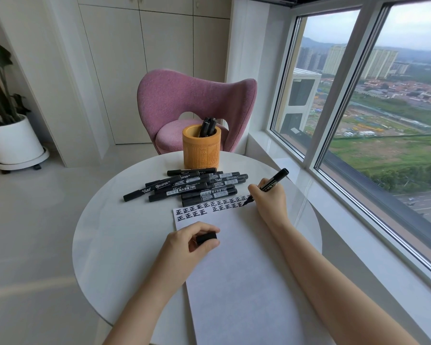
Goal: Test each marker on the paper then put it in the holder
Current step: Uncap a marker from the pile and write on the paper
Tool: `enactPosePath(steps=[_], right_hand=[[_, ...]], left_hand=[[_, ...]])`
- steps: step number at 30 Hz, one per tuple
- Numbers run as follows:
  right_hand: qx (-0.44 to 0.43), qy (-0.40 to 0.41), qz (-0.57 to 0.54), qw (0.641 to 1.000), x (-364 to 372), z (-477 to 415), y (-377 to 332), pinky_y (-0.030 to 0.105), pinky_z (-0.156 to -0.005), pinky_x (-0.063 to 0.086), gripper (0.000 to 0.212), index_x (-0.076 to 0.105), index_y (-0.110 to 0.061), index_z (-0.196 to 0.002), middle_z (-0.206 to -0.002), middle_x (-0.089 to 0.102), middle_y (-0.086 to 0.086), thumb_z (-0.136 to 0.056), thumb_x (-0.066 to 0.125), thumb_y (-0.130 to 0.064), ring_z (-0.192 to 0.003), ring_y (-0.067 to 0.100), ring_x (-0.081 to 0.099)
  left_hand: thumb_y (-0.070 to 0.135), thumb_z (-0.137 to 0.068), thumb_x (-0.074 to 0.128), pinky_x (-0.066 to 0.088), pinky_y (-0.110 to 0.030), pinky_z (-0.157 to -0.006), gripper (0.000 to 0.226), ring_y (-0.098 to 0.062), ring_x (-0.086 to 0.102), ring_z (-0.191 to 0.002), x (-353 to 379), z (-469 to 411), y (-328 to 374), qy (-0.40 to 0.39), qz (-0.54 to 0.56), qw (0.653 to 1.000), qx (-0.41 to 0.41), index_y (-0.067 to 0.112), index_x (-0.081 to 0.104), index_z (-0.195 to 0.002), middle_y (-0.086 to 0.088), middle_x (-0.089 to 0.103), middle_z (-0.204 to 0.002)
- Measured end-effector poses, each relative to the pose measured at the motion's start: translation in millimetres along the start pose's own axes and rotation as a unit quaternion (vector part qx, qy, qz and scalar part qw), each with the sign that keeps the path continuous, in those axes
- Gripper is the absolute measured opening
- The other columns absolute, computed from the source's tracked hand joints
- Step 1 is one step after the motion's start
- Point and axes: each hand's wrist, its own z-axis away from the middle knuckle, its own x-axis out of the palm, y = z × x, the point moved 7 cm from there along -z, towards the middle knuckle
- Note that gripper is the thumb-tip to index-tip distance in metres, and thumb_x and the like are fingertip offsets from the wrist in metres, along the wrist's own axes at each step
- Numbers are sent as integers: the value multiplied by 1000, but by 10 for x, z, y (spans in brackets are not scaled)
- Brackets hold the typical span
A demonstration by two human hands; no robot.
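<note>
Step in hand: I am test-writing with the uncapped black labelled marker (275,181) on the white paper sheet (234,270). My right hand (269,200) is working at 2 o'clock on the round white table (115,232). Its fingers are curling tight round the barrel in a pen grip, and the heel of the hand is resting on the sheet. The tip is touching the paper at the 3 o'clock end of the top row of black characters (209,207).

Judgement on doing it well: I am needing light, even pressure and a mark short enough to stay inside the sheet's edge. A clean lift before recapping is also needed, so that wet ink is not smearing under my hand.

My left hand (192,241) is resting at the sheet's 9 o'clock edge, near the table's centre, with thumb and fingers pinching the short black marker cap (206,238).

The round yellow bamboo holder (201,148) is standing at 12 o'clock and is already carrying a few upright black markers (207,125). A pile of capped black markers (189,188) is lying between the holder and the sheet, the nearest one at the sheet's top edge. I am counting roughly 10, but the exact number is unclear.
</note>
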Motion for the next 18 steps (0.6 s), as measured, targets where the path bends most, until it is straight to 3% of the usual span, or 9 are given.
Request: enactPosePath(steps=[3, 9, 12, 15, 18], right_hand=[[24, 10, -28, 999, -31, -15, 49, 23, -45, 22, 21, 42, -8, -65, -55, 32, 5, -79, 56, -4, -52, 15, 26], [50, 11, -102, 994, -71, -23, 48, 21, -44, 25, 35, 40, -15, -60, -50, 36, 1, -85, 65, -15, -42, 10, 28], [52, -28, -151, 987, -61, -8, -38, 18, -42, 22, 34, 47, -15, -60, -52, 34, 2, -84, 71, -18, -43, 11, 27], [49, -77, -177, 980, -49, 53, -186, 21, -44, 20, 45, 46, -21, -48, -53, 33, 4, -83, 74, -20, -44, 15, 27], [54, -129, -190, 972, 4, 206, -299, 20, -44, 23, 41, 45, -16, -54, -51, 38, 4, -82, 74, -26, -47, 17, 31]], left_hand=[[12, -81, 71, 39, -1, -68, 16, 11, 61, -74, 1, 1, -3, 0, 5, 1000, -3, 22, 71, -94, 28, 68, -85], [12, -81, 71, 42, -5, -66, 20, 3, 59, -65, -44, -7, 16, 21, 14, 1000, 1, 29, 71, -92, 20, 70, -84], [14, -80, 72, 40, -7, -63, 21, 0, 54, -63, -86, -10, 40, 50, 10, 999, 11, 32, 72, -91, 23, 68, -87], [17, -80, 72, 39, -8, -63, 22, -1, 54, -64, -134, -17, 14, 73, 30, 997, -2, 33, 71, -94, 23, 67, -89], [17, -79, 73, 43, -17, -70, 21, -11, 61, -74, -157, -40, -42, 83, 73, 994, -20, 30, 67, -94, 10, 71, -87]])
